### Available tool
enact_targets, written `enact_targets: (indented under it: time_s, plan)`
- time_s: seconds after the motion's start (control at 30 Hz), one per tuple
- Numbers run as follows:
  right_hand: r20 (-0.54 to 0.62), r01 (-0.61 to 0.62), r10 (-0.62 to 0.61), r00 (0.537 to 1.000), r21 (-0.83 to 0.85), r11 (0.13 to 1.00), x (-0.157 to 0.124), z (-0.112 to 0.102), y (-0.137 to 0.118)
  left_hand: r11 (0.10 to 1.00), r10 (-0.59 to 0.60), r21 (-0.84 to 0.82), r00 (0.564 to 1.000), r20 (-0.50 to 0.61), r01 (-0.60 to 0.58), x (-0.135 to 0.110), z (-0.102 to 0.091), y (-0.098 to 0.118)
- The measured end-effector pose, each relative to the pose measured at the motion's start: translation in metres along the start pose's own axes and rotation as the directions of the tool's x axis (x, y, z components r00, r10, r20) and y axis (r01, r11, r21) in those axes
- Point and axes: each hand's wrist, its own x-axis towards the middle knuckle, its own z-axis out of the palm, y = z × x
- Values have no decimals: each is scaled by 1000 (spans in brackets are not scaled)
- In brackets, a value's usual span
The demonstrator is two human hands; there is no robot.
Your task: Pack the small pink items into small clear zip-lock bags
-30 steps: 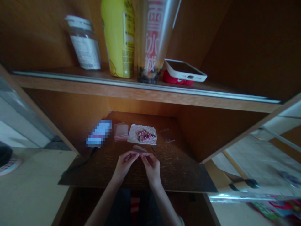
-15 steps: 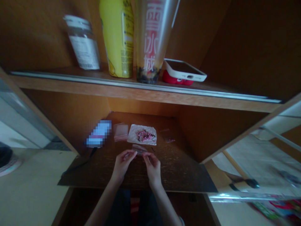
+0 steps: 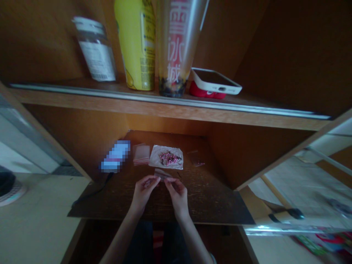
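My left hand (image 3: 143, 191) and my right hand (image 3: 177, 195) are raised close together above the dark wooden desktop (image 3: 209, 198). Between their fingertips is a small clear plastic bag (image 3: 162, 173), which both hands seem to pinch. Just beyond them lies a white paper sheet (image 3: 166, 157) with a heap of pink beads (image 3: 169, 158) on it. A clear bag (image 3: 141, 154) lies left of the paper, and another small clear bag (image 3: 195, 158) with a few pink bits lies to its right.
A pixelated blue-white object (image 3: 115, 156) with a dark cable (image 3: 95, 192) lies at the desk's left. On the shelf (image 3: 165, 102) above stand a yellow bottle (image 3: 136, 44), a tall plastic cup (image 3: 176, 47), a jar (image 3: 95, 49) and a phone (image 3: 216, 82).
My hands have drawn slightly closer together than half a second ago. The view has shifted a little, so the shelf items sit slightly further left.
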Motion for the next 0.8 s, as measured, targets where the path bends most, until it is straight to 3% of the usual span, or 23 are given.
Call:
enact_targets:
  time_s: [0.27,0.63,0.8]
  plan:
    - [53,88,-83,995,-120,989,-1,-2,-1,988,69,132,994,90,-80,4,-2,-9]
    - [67,130,-118,991,-200,971,0,-2,1,966,144,203,985,96,-161,6,-5,-17]
    - [57,109,-100,993,-196,974,-1,-1,1,972,124,190,989,76,-137,4,-3,-11]
